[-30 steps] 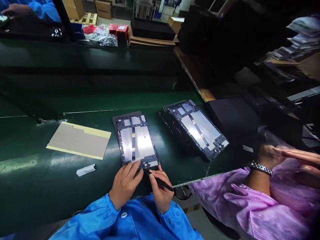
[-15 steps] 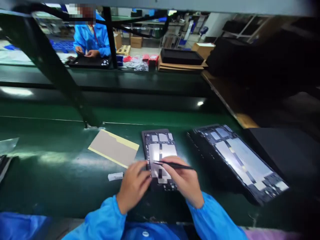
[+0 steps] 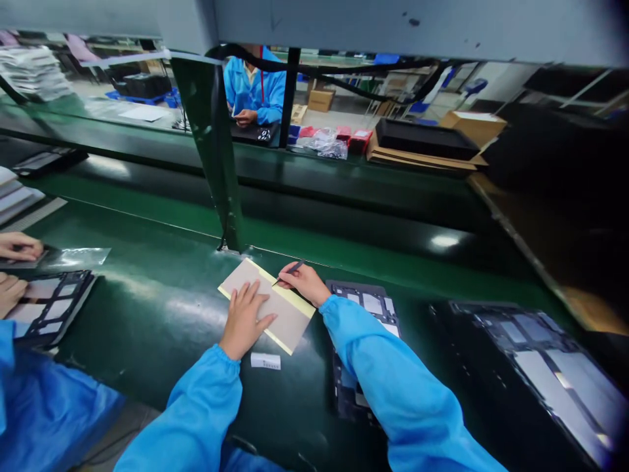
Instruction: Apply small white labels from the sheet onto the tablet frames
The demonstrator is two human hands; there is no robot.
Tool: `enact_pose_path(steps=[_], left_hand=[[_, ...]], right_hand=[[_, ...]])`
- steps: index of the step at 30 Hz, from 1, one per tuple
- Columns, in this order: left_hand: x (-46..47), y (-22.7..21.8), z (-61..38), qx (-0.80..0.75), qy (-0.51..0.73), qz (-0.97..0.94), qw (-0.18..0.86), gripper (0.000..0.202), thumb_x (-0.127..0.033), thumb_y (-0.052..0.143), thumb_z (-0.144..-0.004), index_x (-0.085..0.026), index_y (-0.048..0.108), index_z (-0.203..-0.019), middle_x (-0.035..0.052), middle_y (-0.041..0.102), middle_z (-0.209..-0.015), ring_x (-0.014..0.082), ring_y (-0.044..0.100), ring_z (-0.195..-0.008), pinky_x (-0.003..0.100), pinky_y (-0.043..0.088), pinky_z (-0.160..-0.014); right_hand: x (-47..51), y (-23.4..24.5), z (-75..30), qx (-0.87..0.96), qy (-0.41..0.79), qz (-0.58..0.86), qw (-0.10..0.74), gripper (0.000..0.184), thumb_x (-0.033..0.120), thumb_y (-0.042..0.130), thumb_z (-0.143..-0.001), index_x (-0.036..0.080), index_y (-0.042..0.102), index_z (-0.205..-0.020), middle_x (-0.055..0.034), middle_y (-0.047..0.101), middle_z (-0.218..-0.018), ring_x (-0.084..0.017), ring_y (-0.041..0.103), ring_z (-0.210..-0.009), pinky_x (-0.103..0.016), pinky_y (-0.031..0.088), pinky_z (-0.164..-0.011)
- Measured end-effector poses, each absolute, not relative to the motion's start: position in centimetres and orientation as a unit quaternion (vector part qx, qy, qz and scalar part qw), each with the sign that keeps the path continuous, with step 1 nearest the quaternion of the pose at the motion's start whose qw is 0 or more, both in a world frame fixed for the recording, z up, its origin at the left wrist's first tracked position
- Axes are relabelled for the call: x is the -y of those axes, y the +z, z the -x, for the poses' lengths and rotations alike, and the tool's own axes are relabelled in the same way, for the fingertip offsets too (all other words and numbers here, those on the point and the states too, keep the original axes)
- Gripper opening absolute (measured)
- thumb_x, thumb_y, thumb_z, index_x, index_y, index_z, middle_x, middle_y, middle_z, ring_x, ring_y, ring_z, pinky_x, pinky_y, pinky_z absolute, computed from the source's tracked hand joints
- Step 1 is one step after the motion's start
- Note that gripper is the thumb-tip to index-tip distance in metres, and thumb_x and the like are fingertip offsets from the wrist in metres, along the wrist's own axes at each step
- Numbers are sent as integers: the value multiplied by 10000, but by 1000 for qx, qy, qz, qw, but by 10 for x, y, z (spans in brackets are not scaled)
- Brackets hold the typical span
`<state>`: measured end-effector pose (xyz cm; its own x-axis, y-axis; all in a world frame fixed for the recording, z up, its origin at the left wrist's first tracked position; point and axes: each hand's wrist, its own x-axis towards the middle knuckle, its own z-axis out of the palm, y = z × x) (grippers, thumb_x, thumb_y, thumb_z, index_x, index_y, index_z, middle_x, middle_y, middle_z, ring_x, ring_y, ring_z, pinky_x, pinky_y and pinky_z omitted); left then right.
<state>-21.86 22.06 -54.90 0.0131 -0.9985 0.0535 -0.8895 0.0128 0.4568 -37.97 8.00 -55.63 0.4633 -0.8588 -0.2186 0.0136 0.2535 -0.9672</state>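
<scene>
My left hand (image 3: 244, 319) lies with fingers spread on a sheet with yellow edges (image 3: 289, 331), pressing on its left part. In my right hand (image 3: 305, 283) is a pair of black tweezers (image 3: 296, 267), gripped like a pen. The tweezers' tip meets the yellow strip along the sheet's far edge; whether anything is pinched there is too small to tell. Under my right forearm lies an opened tablet-like device (image 3: 372, 302), its inner parts facing up and partly hidden by the sleeve. A small white label (image 3: 266, 361) rests just below the sheet.
On the right, more opened devices (image 3: 555, 373) lie on the green bench (image 3: 162, 367). A co-worker's hands (image 3: 17, 246) handle another opened device (image 3: 54, 301) at the left edge. A green post (image 3: 216, 157) rises behind the sheet. Another person (image 3: 260, 88) works across the bench.
Both hands have left the opened device and moved to the sheet on its left. The tweezers went along in my right hand. The view has turned left, bringing a co-worker's hands into sight.
</scene>
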Motion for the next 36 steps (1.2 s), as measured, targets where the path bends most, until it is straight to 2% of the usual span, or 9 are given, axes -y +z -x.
enact_pose_path(steps=[8, 12, 15, 18, 20, 23, 28, 31, 36], left_hand=[[-219, -552, 217, 696, -126, -678, 199, 364, -354, 723, -854, -243, 647, -1192, 109, 464, -1542, 382, 373, -1448, 668, 278, -1155], [-217, -554, 209, 708, -113, -663, 216, 371, -368, 724, -847, -240, 654, -1187, 130, 503, -1507, 395, 417, -1417, 683, 319, -1120], [-223, -546, 214, 712, -75, -643, 272, 295, -360, 698, -873, -233, 672, -1138, 140, 560, -1450, 400, 461, -1383, 700, 305, -1113], [-245, -529, 242, 735, -52, -582, 345, 162, -323, 642, -926, -237, 669, -1061, 105, 625, -1373, 334, 498, -1365, 651, 251, -1172], [-266, -518, 273, 778, -91, -514, 350, 150, -332, 643, -930, -250, 651, -1055, 80, 641, -1345, 292, 520, -1349, 612, 245, -1196], [-295, -517, 321, 830, -165, -436, 307, 317, -385, 691, -892, -232, 591, -1151, 122, 544, -1461, 308, 446, -1414, 614, 274, -1191], [-306, -546, 357, 812, -175, -466, 304, 622, -352, 807, -785, -156, 465, -1266, 277, 318, -1580, 398, 288, -1492, 664, 314, -1153], [-301, -559, 353, 793, -178, -492, 313, 718, -322, 842, -747, -160, 421, -1305, 293, 330, -1568, 404, 330, -1471, 657, 346, -1141], [-298, -561, 344, 784, -209, -491, 317, 714, -307, 820, -777, -171, 394, -1333, 277, 348, -1567, 367, 402, -1441, 595, 379, -1153]], right_hand=[[-82, -556, 373, -393, -329, 514, 688, 440, 460, 917, -606, 166, 643, -784, -9, 701, -676, -174, 733, -638, -268, 627, -602], [-102, -521, 405, -373, -362, 511, 685, 482, 507, 877, -665, 166, 659, -927, -31, 750, -806, -171, 751, -702, -303, 640, -693], [-139, -490, 464, -347, -354, 546, 675, 362, 435, 834, -775, 168, 667, -955, -58, 763, -894, -179, 759, -767, -335, 639, -770], [-186, -477, 524, -353, -287, 597, 661, 245, 364, 798, -835, 156, 696, -913, -81, 760, -915, -191, 755, -803, -327, 635, -767], [-214, -482, 554, -360, -267, 612, 651, 217, 346, 784, -852, 154, 707, -919, -85, 759, -921, -190, 747, -833, -317, 629, -772], [-241, -501, 580, -359, -272, 618, 645, 206, 335, 777, -862, 158, 709, -941, -81, 754, -933, -177, 729, -856, -305, 615, -788], [-251, -517, 593, -350, -275, 630, 637, 216, 364, 751, -884, 158, 695, -915, -80, 733, -920, -166, 707, -830, -311, 601, -786], [-250, -517, 593, -335, -272, 642, 634, 226, 378, 725, -905, 155, 689, -914, -76, 722, -892, -163, 700, -800, -311, 594, -766], [-250, -519, 587, -331, -284, 664, 607, 245, 394, 711, -913, 150, 697, -913, -80, 719, -885, -168, 694, -823, -314, 587, -783]])
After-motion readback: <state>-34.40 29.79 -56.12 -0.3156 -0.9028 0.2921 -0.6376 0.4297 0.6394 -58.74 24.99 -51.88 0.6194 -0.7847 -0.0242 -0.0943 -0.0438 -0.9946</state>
